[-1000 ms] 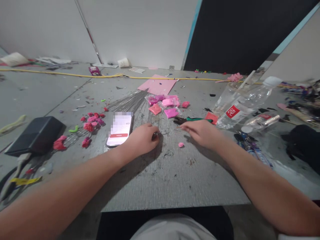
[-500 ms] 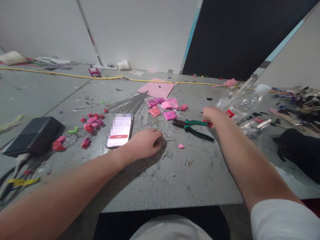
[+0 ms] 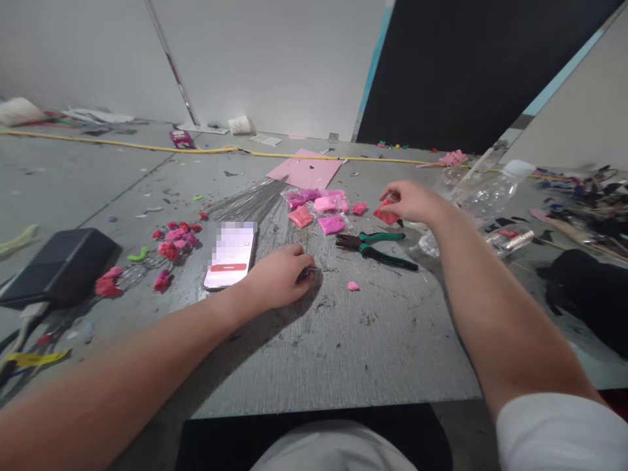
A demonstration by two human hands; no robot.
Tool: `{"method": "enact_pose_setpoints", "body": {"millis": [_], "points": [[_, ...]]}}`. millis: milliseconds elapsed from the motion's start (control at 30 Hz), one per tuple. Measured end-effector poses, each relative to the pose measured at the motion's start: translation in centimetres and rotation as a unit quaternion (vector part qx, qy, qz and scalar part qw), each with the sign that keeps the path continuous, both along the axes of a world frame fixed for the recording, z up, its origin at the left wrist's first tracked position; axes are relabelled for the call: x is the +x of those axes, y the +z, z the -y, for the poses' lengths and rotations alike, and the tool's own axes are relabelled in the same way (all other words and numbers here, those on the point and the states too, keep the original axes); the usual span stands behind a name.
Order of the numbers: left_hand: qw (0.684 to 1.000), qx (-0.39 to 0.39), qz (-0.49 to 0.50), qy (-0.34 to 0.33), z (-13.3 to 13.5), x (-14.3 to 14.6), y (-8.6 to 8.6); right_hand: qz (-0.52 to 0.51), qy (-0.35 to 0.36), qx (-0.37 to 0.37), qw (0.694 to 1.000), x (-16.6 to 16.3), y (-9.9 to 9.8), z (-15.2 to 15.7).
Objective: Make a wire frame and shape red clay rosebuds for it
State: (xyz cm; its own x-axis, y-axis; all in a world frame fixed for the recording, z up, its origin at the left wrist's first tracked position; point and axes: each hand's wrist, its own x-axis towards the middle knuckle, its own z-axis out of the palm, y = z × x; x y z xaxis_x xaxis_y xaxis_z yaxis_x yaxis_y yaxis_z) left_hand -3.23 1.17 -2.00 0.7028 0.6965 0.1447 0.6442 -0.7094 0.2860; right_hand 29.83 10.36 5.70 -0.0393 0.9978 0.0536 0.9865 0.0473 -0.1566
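Note:
My left hand [image 3: 282, 278] rests on the table with its fingers curled closed. A thin wire [image 3: 321, 269] sticks out past its fingertips, and the rest is hidden in the hand. Beyond the green-handled pliers [image 3: 375, 245], my right hand [image 3: 412, 201] pinches a small red clay packet [image 3: 386, 213] between thumb and fingers. Left of that lie a red clay lump [image 3: 360, 208] and several bagged pink, purple and coral clay packets [image 3: 331, 204]. A small pink clay piece [image 3: 353, 286] is on the table between the hands.
Left of my left hand lie a phone [image 3: 230, 255], red and pink clay flowers [image 3: 171, 248] on wires, and a black power adapter [image 3: 59, 265]. Loose thin wires [image 3: 255, 203] fan out behind the phone. A plastic bottle [image 3: 495, 190] and wrappers are on the right.
My right hand has moved left and away from me, bringing the red clay packet from beside the pliers' handles to behind them. My left hand stays in place.

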Motion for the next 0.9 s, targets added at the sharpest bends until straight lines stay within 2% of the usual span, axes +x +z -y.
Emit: {"method": "enact_pose_setpoints", "body": {"millis": [67, 100, 200, 267, 333, 433, 500, 600, 733, 833, 900], "points": [[1.000, 0.007, 0.004, 0.007, -0.1, -0.1, -0.1, -0.067, 0.029, 0.027, 0.997, -0.8, 0.5, 0.5], [1.000, 0.011, 0.007, 0.011, -0.2, -0.2, -0.2, -0.131, 0.050, 0.035, 0.989, -1.3, 0.5, 0.7], [0.999, 0.025, 0.022, 0.032, -0.3, -0.3, -0.1, -0.320, 0.093, 0.010, 0.943, -3.7, 0.3, 1.5], [0.993, 0.025, 0.087, 0.074, -0.1, -0.2, 0.3, -0.395, 0.116, -0.006, 0.912, -5.9, 0.0, 2.4], [0.971, -0.031, 0.213, 0.109, 0.1, 0.1, 0.7, -0.441, 0.157, -0.031, 0.883, -8.2, -0.4, 3.5], [0.903, -0.167, 0.378, 0.116, 0.5, 0.6, 1.3, -0.488, 0.208, -0.066, 0.845, -11.0, -1.2, 5.1], [0.873, -0.208, 0.421, 0.132, 0.6, 0.8, 1.5, -0.493, 0.219, -0.074, 0.839, -12.0, -1.6, 5.8], [0.843, -0.227, 0.459, 0.165, 0.4, 0.8, 1.4, -0.502, 0.224, -0.117, 0.827, -12.1, -1.8, 6.0], [0.804, -0.277, 0.503, 0.155, 0.0, 0.5, 1.1, -0.501, 0.223, -0.179, 0.817, -10.9, -1.1, 5.7], [0.785, -0.299, 0.520, 0.156, -0.2, 0.3, 1.0, -0.469, 0.222, -0.174, 0.837, -10.2, -0.2, 5.9], [0.783, -0.306, 0.519, 0.153, -0.3, 0.3, 1.1, -0.423, 0.231, -0.169, 0.860, -10.0, 0.2, 6.2]]}}
